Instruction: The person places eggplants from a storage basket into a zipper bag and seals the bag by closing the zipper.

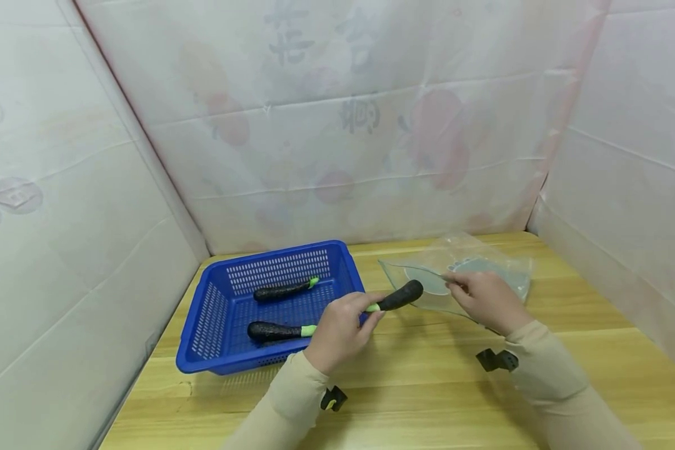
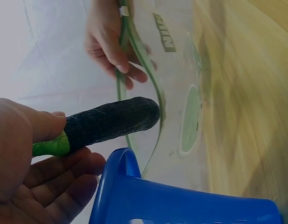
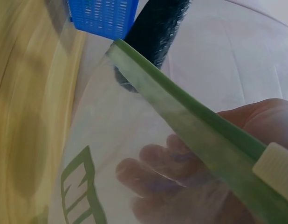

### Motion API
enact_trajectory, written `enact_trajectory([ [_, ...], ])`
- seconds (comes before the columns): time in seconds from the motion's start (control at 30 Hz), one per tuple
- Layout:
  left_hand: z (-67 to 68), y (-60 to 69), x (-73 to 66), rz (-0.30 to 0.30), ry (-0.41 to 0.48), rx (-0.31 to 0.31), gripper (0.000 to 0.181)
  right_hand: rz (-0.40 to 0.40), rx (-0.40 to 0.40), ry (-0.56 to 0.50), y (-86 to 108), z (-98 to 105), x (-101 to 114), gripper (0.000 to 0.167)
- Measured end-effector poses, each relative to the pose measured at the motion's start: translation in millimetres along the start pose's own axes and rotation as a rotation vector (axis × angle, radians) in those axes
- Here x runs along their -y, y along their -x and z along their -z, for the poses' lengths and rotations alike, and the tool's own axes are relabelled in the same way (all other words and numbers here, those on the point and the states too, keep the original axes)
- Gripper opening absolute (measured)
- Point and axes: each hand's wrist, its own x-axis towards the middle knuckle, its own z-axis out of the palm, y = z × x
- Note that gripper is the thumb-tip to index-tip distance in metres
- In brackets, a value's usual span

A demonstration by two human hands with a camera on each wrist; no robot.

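Two dark eggplants (image 1: 275,330) lie in the blue plastic basket (image 1: 275,255) with slotted walls; the left hand (image 1: 340,328) pinches a third eggplant (image 1: 400,296) by its green end, and the right hand (image 1: 488,300) grips the edge of a clear bag (image 1: 497,272). In the left wrist view, the blunt, wrinkled tip is at the bag's mouth; I think both rims should stay well apart, with the tip aimed between them. In the right wrist view, the thin film carries a smooth green strip (image 3: 181,96) with a pale slider (image 3: 277,170).

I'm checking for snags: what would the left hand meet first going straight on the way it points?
Probably the clear bag: the eggplant in the left hand points toward its open mouth, though depth is unclear.
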Motion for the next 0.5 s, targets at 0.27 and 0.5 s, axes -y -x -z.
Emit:
enact_trajectory([
  [0.27, -4.6, 1.2, -2.3, -0.013, -0.038, 0.001, 0.023, 0.015, -0.005, 0.01, 2.3, 3.0, 3.7, 0.026],
  [0.5, -6.5, 0.2, -6.3, -0.102, -0.139, -0.005, 0.023, 0.024, 0.003, 0.017, 3.2, 7.4, 9.5, 0.026],
])
